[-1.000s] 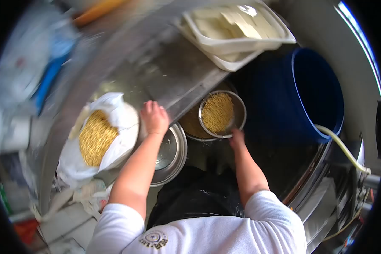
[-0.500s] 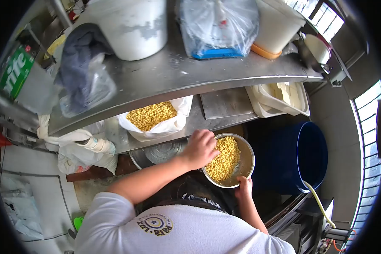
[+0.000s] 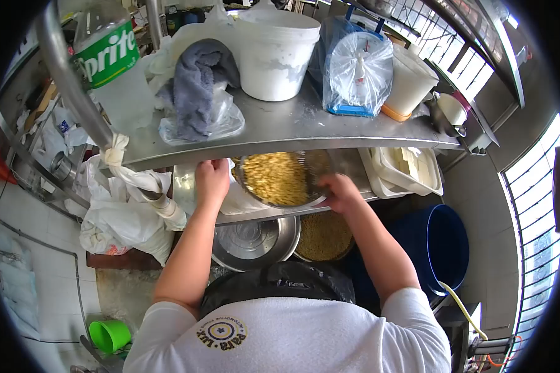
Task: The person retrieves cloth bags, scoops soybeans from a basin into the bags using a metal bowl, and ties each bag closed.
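My right hand point(image 3: 341, 193) is closed on the rim of a metal bowl point(image 3: 319, 166), which is tilted to the left over a white bag point(image 3: 239, 200) on the lower shelf. Yellow kernels point(image 3: 277, 177) lie in and slide from the bowl, blurred by motion. At the bag's left side, my left hand point(image 3: 212, 179) is closed and appears to grip the bag's edge. The bag's mouth is mostly hidden behind the bowl and under the upper shelf.
Below sit a wide metal basin point(image 3: 255, 239) and a round container of grain point(image 3: 323, 236). A blue barrel point(image 3: 445, 242) stands right. The steel upper shelf point(image 3: 280, 127) overhangs my hands, bearing a white bucket point(image 3: 277, 56) and a plastic-wrapped scale point(image 3: 358, 71).
The bowl has moved up and left from near my body to the bag and is now tilted. My left hand has left the kernels for the bag's left side. The view has shifted.
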`<action>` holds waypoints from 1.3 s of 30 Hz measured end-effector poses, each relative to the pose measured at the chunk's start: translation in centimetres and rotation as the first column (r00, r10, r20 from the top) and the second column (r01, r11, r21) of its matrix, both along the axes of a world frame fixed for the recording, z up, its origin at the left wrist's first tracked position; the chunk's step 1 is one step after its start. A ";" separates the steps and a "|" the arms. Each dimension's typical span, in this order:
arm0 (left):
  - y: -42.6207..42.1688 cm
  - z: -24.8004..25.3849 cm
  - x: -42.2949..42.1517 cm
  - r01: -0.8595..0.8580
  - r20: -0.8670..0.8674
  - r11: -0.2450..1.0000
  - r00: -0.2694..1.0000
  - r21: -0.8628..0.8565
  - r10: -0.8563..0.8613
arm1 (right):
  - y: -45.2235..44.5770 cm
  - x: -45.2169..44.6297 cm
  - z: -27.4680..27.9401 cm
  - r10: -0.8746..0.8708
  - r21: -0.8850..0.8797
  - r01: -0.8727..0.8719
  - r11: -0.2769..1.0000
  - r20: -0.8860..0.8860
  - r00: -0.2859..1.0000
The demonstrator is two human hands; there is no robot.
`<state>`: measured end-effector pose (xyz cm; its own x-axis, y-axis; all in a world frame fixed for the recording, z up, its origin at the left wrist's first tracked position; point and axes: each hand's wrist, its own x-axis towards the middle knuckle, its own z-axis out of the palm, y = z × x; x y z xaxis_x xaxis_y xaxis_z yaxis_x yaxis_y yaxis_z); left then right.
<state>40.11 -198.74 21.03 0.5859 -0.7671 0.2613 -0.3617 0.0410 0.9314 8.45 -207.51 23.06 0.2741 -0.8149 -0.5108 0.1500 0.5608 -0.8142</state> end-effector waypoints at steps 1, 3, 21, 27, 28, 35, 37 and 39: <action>-0.5 -0.5 0.2 -0.004 0.001 1.000 1.000 -0.006 0.004 | -1.9 2.3 -2.1 0.040 0.017 -0.040 0.999 -0.023 0.999; -1.2 -1.1 0.5 -0.065 -0.150 0.992 0.988 -0.111 0.048 | -4.3 7.4 -6.2 0.077 0.027 -0.077 0.997 -0.001 0.997; -0.8 -2.4 5.3 -0.003 -0.753 0.832 0.428 -0.554 -0.500 | -3.6 9.9 -2.6 -0.498 -0.452 -0.861 0.232 -0.816 0.294; -0.8 -2.8 4.5 -0.014 -0.732 0.808 0.434 -0.589 -0.525 | -2.1 7.4 -1.4 -0.637 -0.711 -0.666 -0.225 -0.410 0.653; -0.9 -2.7 4.3 -0.031 -0.735 0.814 0.452 -0.580 -0.506 | -2.4 6.9 -1.7 -0.641 -0.712 -0.668 -0.217 -0.412 0.648; -0.2 -1.0 3.1 0.081 -0.650 0.883 0.646 -0.462 -0.399 | -7.2 4.2 -9.5 -0.648 -0.884 0.085 0.459 -0.268 0.713; 0.4 -1.1 2.4 0.027 -0.553 0.929 0.797 -0.368 -0.243 | -6.7 3.4 -10.0 -0.525 -0.598 0.521 0.609 0.188 0.830; 1.8 -1.8 2.6 0.076 -0.280 0.955 0.947 -0.286 -0.159 | -4.7 0.0 -10.8 -0.508 -0.263 0.537 0.801 0.175 0.843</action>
